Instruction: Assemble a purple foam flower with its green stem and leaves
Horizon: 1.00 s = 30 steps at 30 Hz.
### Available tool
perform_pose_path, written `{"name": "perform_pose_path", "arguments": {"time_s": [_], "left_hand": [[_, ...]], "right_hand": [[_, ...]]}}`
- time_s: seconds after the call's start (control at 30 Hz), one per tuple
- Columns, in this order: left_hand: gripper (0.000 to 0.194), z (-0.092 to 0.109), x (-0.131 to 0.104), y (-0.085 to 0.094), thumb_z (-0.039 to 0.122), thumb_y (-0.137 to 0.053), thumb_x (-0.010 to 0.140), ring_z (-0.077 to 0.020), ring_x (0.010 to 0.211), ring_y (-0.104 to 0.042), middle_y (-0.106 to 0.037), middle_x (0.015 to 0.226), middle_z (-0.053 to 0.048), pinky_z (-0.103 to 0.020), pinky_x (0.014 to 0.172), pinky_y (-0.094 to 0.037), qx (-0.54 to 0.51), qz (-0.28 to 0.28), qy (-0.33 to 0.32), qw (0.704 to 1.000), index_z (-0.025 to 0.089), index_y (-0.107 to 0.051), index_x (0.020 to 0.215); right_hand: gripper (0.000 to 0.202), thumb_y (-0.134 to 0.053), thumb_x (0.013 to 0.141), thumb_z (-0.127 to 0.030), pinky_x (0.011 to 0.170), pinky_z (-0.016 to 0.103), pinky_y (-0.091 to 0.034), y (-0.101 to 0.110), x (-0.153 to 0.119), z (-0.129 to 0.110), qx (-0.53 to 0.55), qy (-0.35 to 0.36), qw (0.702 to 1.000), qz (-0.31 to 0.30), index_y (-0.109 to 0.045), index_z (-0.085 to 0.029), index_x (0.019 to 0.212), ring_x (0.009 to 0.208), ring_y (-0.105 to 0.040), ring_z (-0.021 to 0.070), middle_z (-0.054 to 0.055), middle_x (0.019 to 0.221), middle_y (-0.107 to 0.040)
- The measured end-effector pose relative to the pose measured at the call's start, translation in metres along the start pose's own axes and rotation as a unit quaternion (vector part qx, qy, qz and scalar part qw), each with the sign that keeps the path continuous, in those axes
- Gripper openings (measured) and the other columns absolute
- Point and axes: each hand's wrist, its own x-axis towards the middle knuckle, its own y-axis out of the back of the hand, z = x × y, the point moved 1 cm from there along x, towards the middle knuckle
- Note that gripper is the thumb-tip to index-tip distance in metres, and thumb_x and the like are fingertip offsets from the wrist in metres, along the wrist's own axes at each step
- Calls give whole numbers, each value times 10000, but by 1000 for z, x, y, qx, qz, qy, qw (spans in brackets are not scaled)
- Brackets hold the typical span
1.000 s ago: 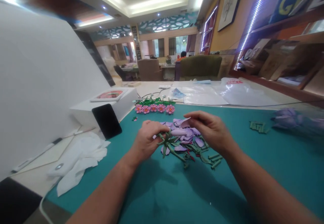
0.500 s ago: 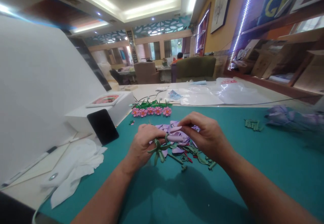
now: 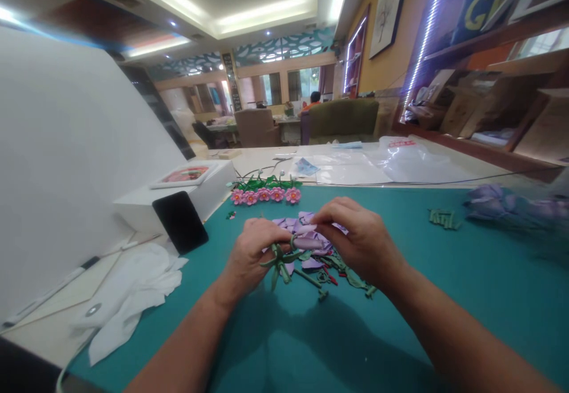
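left hand grasps a green-stemmed lavender flower above the teal mat; right hand pinches a petal close by, seemingly being fitted; careful alignment looks needed next.

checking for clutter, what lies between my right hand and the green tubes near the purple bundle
In the head view, only teal mat shows between the right hand and the green tubes.
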Motion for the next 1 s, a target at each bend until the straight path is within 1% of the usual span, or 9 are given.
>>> {"name": "perform_pose_path", "arguments": {"time_s": [0.07, 0.2, 0.37, 0.53, 0.6, 0.8, 0.9, 1.0], "left_hand": [[276, 2, 0, 0, 386, -474, 943, -184, 785, -620, -696, 763, -50, -351, 800, -438, -2, -1, 7, 1000, 210, -675, 872], [280, 5, 2, 1, 379, -479, 943, -176, 760, -609, -684, 744, -52, -334, 768, -446, -12, 9, -7, 1000, 198, -671, 851], [299, 6, 3, 1, 392, -463, 947, -175, 747, -596, -673, 733, -52, -331, 756, -449, -18, -3, 2, 1000, 198, -663, 837], [278, 6, 2, 1, 371, -469, 949, -171, 741, -600, -669, 726, -48, -326, 750, -441, -19, 3, -14, 1000, 197, -655, 839], [275, 5, 1, 1, 366, -465, 950, -176, 757, -603, -674, 741, -51, -328, 753, -436, -12, 0, -10, 1000, 196, -657, 850], [282, 1, 0, 1, 363, -435, 954, -177, 761, -594, -667, 761, -42, -325, 768, -428, 9, -17, 30, 999, 206, -661, 895], [286, 2, 0, 2, 372, -433, 949, -177, 741, -577, -647, 742, -40, -327, 758, -431, 6, -17, 39, 999, 202, -656, 889], [279, 0, -1, 3, 399, -457, 933, -176, 734, -562, -626, 730, -34, -324, 744, -440, 2, -7, 59, 998, 207, -646, 860]], "right_hand": [[157, -528, 893, -181, 654, 273, -470, 0, 0, 0, -1, 3, 1000, 3, -645, -213, 792, 765, -599, 162, 28, 767, -659], [152, -531, 893, -181, 644, 267, -472, -1, -1, -1, 1, 4, 1000, 10, -635, -206, 785, 747, -593, 157, 28, 758, -653], [179, -511, 906, -207, 636, 273, -460, -2, -2, -1, -1, -3, 1000, 3, -633, -209, 774, 742, -593, 161, 32, 759, -654], [172, -519, 903, -207, 625, 270, -462, -2, -2, -1, 2, 0, 1000, 8, -634, -207, 774, 732, -595, 157, 28, 748, -657], [167, -526, 901, -208, 631, 271, -473, -2, -1, -1, 7, 0, 1000, 10, -646, -213, 785, 739, -608, 157, 27, 752, -666], [157, -543, 895, -211, 661, 272, -500, -1, 0, -3, 29, -19, 999, 1, -689, -218, 839, 764, -646, 160, 36, 797, -704], [158, -543, 891, -222, 668, 279, -505, -2, 0, -3, 69, -42, 997, 4, -699, -227, 864, 765, -652, 160, 32, 815, -712], [202, -508, 909, -272, 661, 282, -500, -5, -1, 3, 115, -103, 988, 1, -703, -228, 943, 764, -654, 162, 37, 858, -721]]}}
